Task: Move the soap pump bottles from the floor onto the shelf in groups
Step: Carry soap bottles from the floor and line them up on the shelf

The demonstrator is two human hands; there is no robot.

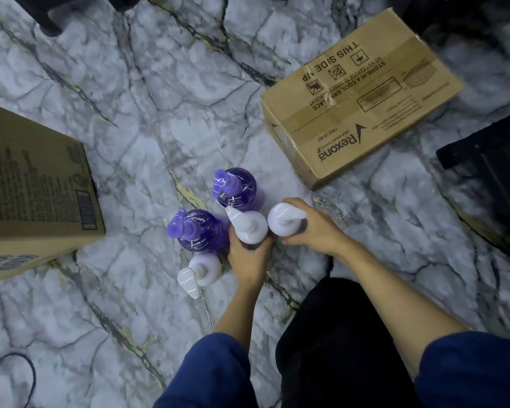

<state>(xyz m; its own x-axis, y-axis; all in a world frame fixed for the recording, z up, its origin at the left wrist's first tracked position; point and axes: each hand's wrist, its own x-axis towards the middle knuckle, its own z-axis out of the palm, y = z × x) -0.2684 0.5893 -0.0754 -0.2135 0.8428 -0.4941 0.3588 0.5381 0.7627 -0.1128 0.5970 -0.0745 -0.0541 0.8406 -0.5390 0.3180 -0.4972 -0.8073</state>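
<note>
1. Our left hand [248, 254] curls round the white pump bottle [249, 228] in the middle of the cluster; our right hand [309, 228] wraps a second white pump bottle [286, 219] just beside it. Both grips look closed on the bottle bodies, below the pump heads.
2. All 5 bottles stand upright on the marble floor [159, 98], long axes pointing up toward us, so the lift, we judge, is straight up.
3. Left of our left hand stand 2 purple pump bottles [200, 231] [236, 187] and a third white bottle [202, 270]; that hand is nearer them for the next group.
4. The shelf is not in view.
5. A taped Rexona carton [362, 98] lies beyond our right hand, another cardboard box [36, 187] at far left; both closed, contents hidden.
</note>
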